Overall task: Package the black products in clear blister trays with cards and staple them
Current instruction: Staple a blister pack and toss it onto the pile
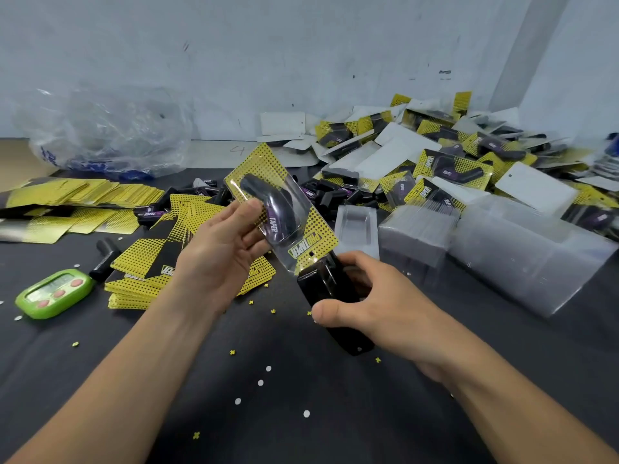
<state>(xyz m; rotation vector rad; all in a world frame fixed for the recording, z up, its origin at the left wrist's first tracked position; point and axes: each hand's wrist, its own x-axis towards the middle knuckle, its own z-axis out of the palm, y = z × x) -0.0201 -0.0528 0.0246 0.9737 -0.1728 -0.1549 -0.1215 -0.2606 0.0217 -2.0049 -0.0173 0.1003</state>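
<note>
Blister pack (pixel 284 209): clear glossy shell with a rounded bubble, over a yellow card (pixel 264 162) printed with black dots. A curved matt black product (pixel 268 199) with a purple label sits inside. The pack is held off the desk, tilted, its far end up and away from the left hand.
Left hand (pixel 221 252): palm up, thumb on the shell's front, fingers curled behind the card, pinching the pack along its left side.
Stapler (pixel 321 286): black, glossy, box-shaped. Its front end meets the pack's near end; whether the card sits inside its mouth cannot be told.
Right hand (pixel 378 306): wrapped round the stapler, thumb on the near side, fingers over the far side, just right of the left hand.
Desk (pixel 301 413): dark cloth cover, scattered with small white discs and yellow paper crosses. Open surface lies between the forearms, nearer than both hands.
Stack of cards (pixel 144 272): flat yellow-and-black cards, fanned, under and left of the left hand.
Clear trays (pixel 502 249): nested frosted blocks lying right of the right hand.
Single tray (pixel 356 226): clear, just beyond the right hand.
Finished packs (pixel 452 152): loose heap beyond the right hand, reaching the wall and crowding that side.
Loose products (pixel 331 195): black pieces beyond both hands.
Timer (pixel 55 293): green plastic, rounded, well left of the left hand.
Plastic bag (pixel 107 128): crumpled clear film, far beyond the left hand.
</note>
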